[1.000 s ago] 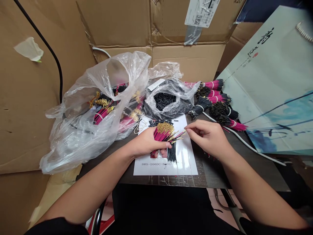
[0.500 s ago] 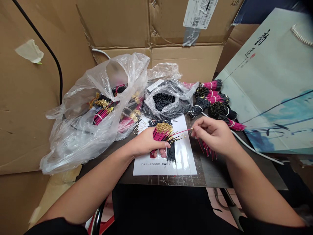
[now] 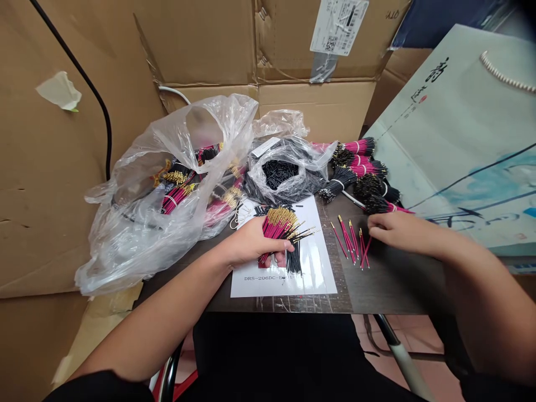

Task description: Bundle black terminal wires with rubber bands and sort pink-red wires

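My left hand [image 3: 268, 243] is wrapped round a thick bundle of short pink and black wires [image 3: 277, 228] with gold pin ends. Some black wires in it stick out to the right, beyond my thumb. Off to the right, my right hand [image 3: 383, 224] is low over the table, fingers pinched at the top of a single pink wire [image 3: 368, 250]. Beside it lies a small group of loose pink wires [image 3: 350, 245] with gold ends. Under my left hand is a white printed sheet [image 3: 251, 286], with a pile of short black pieces [image 3: 293, 258] on it.
An open clear bag [image 3: 278, 176] of small black tubes stands behind the sheet. To the left, a large plastic bag [image 3: 138, 245] holds tied wire bundles. More tied bundles [image 3: 362, 167] lie at the back right, before a pale paper bag [image 3: 444, 139]. Cardboard [image 3: 209, 44] walls the back.
My right hand has pulled away from the bundle to the right with a pink wire, down to the loose wires on the table. My left hand stays around the bundle.
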Tool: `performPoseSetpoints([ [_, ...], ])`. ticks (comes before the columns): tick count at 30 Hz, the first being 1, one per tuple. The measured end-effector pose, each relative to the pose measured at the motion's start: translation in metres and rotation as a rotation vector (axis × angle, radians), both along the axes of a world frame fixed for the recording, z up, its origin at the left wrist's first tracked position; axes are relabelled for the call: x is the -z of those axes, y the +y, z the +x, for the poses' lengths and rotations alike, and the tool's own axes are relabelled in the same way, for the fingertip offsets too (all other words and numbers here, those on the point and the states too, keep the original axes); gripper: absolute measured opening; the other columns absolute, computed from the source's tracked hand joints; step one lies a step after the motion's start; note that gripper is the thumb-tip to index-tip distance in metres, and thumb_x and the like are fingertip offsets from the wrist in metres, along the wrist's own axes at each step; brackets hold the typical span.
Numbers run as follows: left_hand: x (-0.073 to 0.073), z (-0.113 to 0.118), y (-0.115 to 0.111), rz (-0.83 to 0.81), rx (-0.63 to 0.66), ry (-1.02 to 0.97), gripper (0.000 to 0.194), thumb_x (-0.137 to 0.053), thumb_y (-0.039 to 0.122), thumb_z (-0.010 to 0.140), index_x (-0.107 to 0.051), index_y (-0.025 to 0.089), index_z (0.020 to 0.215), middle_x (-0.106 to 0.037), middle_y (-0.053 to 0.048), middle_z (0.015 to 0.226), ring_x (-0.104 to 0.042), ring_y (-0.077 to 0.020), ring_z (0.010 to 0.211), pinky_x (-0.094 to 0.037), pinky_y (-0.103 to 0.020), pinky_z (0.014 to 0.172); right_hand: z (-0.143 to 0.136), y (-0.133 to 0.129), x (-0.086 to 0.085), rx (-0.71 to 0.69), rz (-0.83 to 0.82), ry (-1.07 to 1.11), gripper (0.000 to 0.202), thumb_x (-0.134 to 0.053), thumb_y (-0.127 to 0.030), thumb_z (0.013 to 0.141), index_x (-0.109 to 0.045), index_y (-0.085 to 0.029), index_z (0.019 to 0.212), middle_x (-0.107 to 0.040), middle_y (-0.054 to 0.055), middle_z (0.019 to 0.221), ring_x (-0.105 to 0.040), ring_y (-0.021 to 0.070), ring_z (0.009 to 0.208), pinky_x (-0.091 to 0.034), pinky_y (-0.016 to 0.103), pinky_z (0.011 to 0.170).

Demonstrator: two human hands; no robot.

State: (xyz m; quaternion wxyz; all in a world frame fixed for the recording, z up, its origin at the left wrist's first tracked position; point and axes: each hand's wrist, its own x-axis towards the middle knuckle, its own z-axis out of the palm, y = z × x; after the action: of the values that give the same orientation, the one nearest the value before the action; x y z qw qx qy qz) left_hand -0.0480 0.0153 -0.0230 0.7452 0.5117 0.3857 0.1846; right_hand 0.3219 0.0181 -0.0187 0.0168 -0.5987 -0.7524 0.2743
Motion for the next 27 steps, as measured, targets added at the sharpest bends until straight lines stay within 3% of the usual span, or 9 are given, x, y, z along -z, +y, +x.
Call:
performPoseSetpoints([
  [3,0.001,-0.001,0.0,-0.007,-0.009,-0.02,0.027,-0.081,0.03,0.081,-0.068,0.007,0.087,-0.07,-0.01,0.064,-0.064,-0.0147,0.052,-0.044,-0.019,0.037,-0.005,0.002,0.01,0.077,0.081,-0.121,0.034,-0.067,-0.046,0.086,-0.058,-0.023,0.063,-0.063,0.004,0.057,-0.053,0.0175,0.047,-0.035,0.033,0.048],
  [6,0.001,-0.001,0.001,0.005,-0.002,-0.035,0.027,-0.078,0.03,0.083,-0.069,0.006,0.088,-0.07,-0.01,0.064,-0.065,-0.0144,0.052,-0.044,-0.019,0.037,-0.028,-0.005,-0.003,0.126,0.205,-0.173,0.039,-0.057,-0.058,0.093,-0.062,-0.023,0.077,-0.064,0.004,0.058,-0.055,0.0192,0.05,-0.034,0.032,0.048],
  [11,0.0,-0.001,0.001,-0.013,-0.016,-0.059,0.026,-0.079,0.029,0.084,-0.067,0.007,0.091,-0.073,-0.009,0.068,-0.065,-0.0135,0.05,-0.046,-0.019,0.037,-0.104,-0.025,-0.029,-0.015,0.24,0.202,0.038,-0.048,-0.048,0.102,-0.06,-0.022,0.128,-0.074,0.003,0.085,-0.064,0.0179,0.066,-0.044,0.031,0.061],
  [15,-0.001,-0.001,0.001,-0.021,-0.02,-0.099,0.027,-0.079,0.028,0.084,-0.065,0.009,0.097,-0.074,-0.008,0.073,-0.067,-0.0144,0.053,-0.048,-0.019,0.037,-0.143,-0.029,-0.019,-0.102,0.262,0.32,0.04,-0.048,-0.044,0.104,-0.06,-0.018,0.131,-0.074,0.003,0.084,-0.065,0.0172,0.066,-0.045,0.03,0.064],
  [19,0.0,-0.001,0.001,-0.039,-0.026,-0.107,0.028,-0.079,0.028,0.084,-0.065,0.009,0.098,-0.074,-0.008,0.073,-0.066,-0.0137,0.05,-0.047,-0.019,0.036,-0.15,-0.03,-0.003,-0.064,0.35,0.382,0.035,-0.049,-0.035,0.104,-0.065,-0.015,0.127,-0.075,0.002,0.078,-0.068,0.0171,0.066,-0.047,0.03,0.067],
  [25,0.004,-0.001,0.003,-0.033,-0.065,-0.078,0.031,-0.081,0.032,0.082,-0.067,0.007,0.095,-0.071,-0.007,0.066,-0.063,-0.0141,0.046,-0.047,-0.02,0.035,-0.15,-0.037,0.008,-0.069,0.475,0.366,0.039,-0.049,-0.032,0.104,-0.066,-0.012,0.133,-0.079,0.012,0.111,-0.076,0.0239,0.089,-0.054,0.036,0.079],
  [27,0.006,-0.002,0.003,-0.023,-0.052,-0.071,0.031,-0.079,0.033,0.084,-0.068,0.007,0.095,-0.07,-0.007,0.064,-0.06,-0.0125,0.042,-0.046,-0.02,0.035,-0.152,-0.038,0.011,-0.09,0.477,0.376,0.041,-0.049,-0.033,0.104,-0.063,-0.013,0.137,-0.078,0.012,0.113,-0.076,0.0243,0.091,-0.055,0.036,0.079],
])
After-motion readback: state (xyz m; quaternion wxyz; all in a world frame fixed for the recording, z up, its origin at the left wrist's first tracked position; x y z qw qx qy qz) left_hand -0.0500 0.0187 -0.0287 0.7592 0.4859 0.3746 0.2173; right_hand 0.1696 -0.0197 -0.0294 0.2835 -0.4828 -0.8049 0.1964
